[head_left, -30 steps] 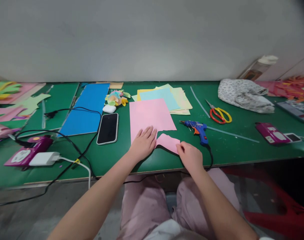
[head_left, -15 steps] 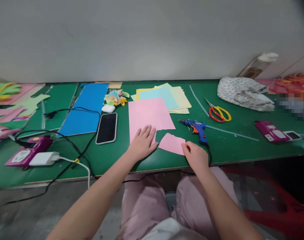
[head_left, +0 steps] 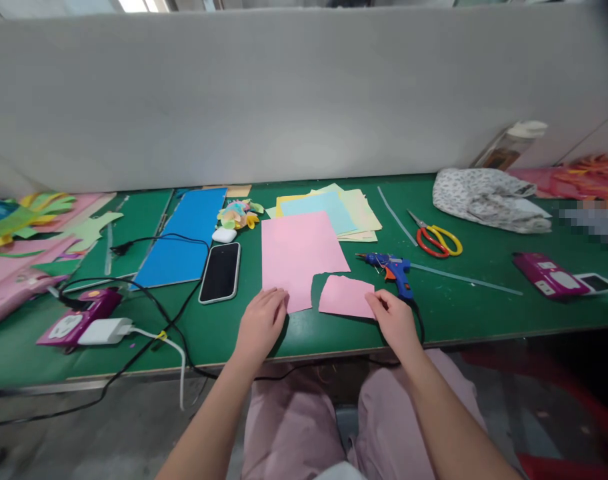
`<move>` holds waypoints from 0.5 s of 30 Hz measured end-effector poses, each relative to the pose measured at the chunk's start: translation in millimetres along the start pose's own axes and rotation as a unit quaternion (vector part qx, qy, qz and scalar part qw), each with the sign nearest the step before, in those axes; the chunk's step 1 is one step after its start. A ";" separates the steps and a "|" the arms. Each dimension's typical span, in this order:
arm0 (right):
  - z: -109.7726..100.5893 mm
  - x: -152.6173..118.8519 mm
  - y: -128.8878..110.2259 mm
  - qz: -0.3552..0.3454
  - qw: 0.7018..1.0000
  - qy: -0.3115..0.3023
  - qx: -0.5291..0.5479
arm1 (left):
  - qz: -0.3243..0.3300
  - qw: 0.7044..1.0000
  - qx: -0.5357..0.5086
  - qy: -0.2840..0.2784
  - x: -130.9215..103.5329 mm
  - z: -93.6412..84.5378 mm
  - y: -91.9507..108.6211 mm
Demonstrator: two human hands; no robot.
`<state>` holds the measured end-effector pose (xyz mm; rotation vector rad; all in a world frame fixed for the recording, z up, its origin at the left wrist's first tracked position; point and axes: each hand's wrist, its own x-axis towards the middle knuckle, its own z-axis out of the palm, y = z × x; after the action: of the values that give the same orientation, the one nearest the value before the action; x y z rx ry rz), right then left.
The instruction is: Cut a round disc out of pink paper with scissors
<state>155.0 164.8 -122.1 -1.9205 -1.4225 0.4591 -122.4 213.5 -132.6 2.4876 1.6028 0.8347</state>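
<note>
Green tabletop [head_left: 464, 315] stretches below a pale partition [head_left: 284, 93]. On it, the right hand [head_left: 394, 319] pinches the right end of a small pink piece [head_left: 345, 295]. Left of that pinch, across a narrow gap from the piece, the large pink sheet [head_left: 301, 243] lies flat, the left hand [head_left: 261, 325] at its near left corner; whether those fingers grip or merely rest is hard to tell. Just beyond the pinch lies a blue glue gun [head_left: 384, 261], with scissors [head_left: 437, 241] farther right.
</note>
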 end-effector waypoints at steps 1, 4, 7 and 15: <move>0.5 0.5 -1.4 0.001 1.000 -0.001 0.013 | -0.002 1.000 -0.005 -0.006 -0.2 1.5 0.4; 2.6 -0.8 -4.3 0.007 0.999 0.005 0.041 | -0.017 1.000 -0.022 -0.014 1.6 7.0 0.5; 3.4 -3.8 -4.2 0.014 0.998 0.012 0.063 | -0.036 0.998 -0.051 -0.015 3.6 9.3 -1.0; 0.5 -5.3 -8.3 -0.021 0.991 0.006 0.131 | -0.093 0.972 -0.217 -0.017 5.4 3.8 16.1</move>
<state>147.2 161.4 -117.2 -1.6765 -1.3211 0.5823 -105.7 211.7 -128.2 2.0080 1.4265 0.9832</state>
